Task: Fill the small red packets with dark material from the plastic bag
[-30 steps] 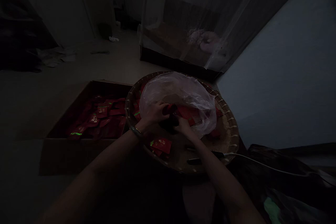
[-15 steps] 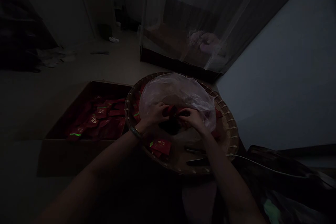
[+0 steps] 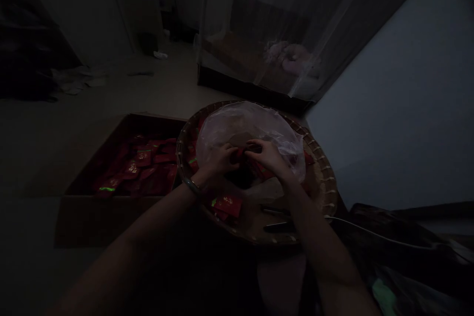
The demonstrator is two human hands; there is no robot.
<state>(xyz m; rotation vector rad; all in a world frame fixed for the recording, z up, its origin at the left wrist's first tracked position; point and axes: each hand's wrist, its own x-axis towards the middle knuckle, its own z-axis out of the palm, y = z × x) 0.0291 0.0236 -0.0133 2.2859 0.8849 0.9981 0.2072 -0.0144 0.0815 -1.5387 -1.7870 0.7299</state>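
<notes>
Over the middle of a round woven tray [image 3: 328,180], we see two bare hands working close together in very dim light. The left hand [image 3: 223,159] has its thumb and fingers curled in, seemingly pinching a red packet [image 3: 241,154], perhaps to steady it while the other hand is near. The right hand [image 3: 267,157] is bent towards the same spot, its thumb and fingers narrowly parted; we cannot tell whether it grips the packet or only touches it. Both hands are at the near side of a clear plastic bag [image 3: 240,121], spread out wide in the tray, and the raised rim probably keeps loose things from sliding off. Below the fingers we find a dark patch that we cannot make out.

More packets [image 3: 228,204] lie at the tray's near left edge, and two slim dark tools [image 3: 280,227] rest beside the right forearm, likely put there to be within easy reach. To the left, just beside the tray, we see an open box [image 3: 111,217] with many red packets inside, its open top perhaps making them easy to get at
</notes>
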